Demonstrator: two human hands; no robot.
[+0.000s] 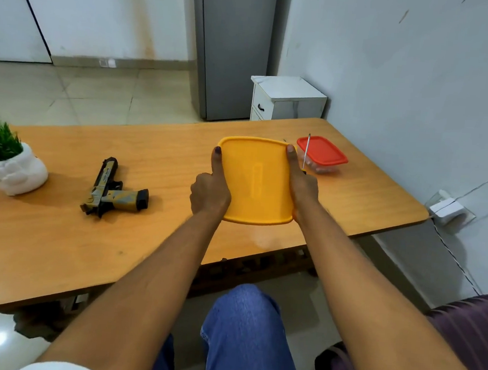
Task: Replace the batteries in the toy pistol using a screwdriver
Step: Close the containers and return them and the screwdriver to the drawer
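A yellow-lidded container (256, 183) sits near the table's front edge, held from both sides. My left hand (210, 191) grips its left side, thumb along the lid's rim. My right hand (302, 186) grips the right side and also holds a thin screwdriver (306, 153), whose metal shaft points up and away. The toy pistol (114, 190), tan and black, lies on its side on the table to the left, apart from both hands. A small clear box with a red lid (322, 153) stands just behind my right hand.
A white pot with green grass (8, 163) stands at the table's left end. The wooden table (57, 243) has a wall close on the right. A white cabinet (284, 100) and a grey fridge (232, 52) stand beyond.
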